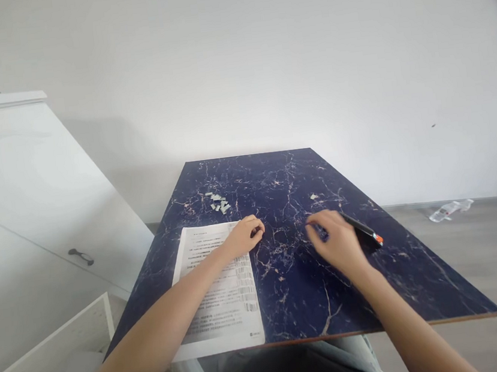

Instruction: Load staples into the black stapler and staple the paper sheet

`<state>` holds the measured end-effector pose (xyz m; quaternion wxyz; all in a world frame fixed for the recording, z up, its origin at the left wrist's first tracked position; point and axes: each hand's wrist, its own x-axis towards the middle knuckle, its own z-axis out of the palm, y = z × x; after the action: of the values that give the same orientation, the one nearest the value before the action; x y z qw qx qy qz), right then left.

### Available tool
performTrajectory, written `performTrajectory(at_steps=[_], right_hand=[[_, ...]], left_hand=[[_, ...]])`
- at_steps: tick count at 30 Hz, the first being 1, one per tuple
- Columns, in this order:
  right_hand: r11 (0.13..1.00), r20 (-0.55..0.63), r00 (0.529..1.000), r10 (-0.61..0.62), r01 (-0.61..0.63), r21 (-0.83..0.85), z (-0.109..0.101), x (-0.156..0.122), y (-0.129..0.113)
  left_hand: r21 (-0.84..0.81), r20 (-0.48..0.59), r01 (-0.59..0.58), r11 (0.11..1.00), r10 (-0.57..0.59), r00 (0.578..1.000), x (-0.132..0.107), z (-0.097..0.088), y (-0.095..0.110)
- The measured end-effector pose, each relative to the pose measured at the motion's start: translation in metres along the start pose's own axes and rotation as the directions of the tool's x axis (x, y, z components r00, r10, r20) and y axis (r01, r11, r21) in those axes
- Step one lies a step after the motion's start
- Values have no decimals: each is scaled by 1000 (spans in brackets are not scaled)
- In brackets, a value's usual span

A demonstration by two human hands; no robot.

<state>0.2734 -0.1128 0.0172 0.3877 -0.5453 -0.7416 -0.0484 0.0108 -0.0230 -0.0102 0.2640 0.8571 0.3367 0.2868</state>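
Observation:
My left hand (246,235) rests over the upper right corner of a printed sheet (215,302) bearing barcode labels down its right side. Its fingers are curled in, and anything inside them is hidden. Over the bare tabletop to the right, my right hand (337,239) has its thumb and index finger bent toward each other in a pinch. What they hold, if anything, is too small to make out. Just beyond that hand lies a slim black tool with an orange end (365,233), partly covered by the hand; its kind is unclear.
Several small pale paper pieces (219,204) lie in a loose cluster beyond the sheet. A single pale piece (314,196) is beyond my right hand. The dark blue marbled table (270,177) meets a white wall. A white cabinet (50,192) stands left; clear plastic (451,209) lies on the floor.

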Motion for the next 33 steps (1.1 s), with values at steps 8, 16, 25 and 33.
performTrajectory(at_steps=[8,16,25,33], right_hand=[[725,534,498,-683,547,417,75,37,-72],[783,476,624,-620,448,432,116,27,-89],[764,507,629,-590,232,602,109,35,-78],[681,450,556,-699,327,655,101,37,-73]], left_hand=[[-160,-380,117,980,-170,909,3,-6,-11],[-94,-97,159,983,-168,981,3,-6,-13],[-80,-30,168,983,-171,985,5,-10,-10],[181,-108,73,981,-54,993,2,-18,2]])
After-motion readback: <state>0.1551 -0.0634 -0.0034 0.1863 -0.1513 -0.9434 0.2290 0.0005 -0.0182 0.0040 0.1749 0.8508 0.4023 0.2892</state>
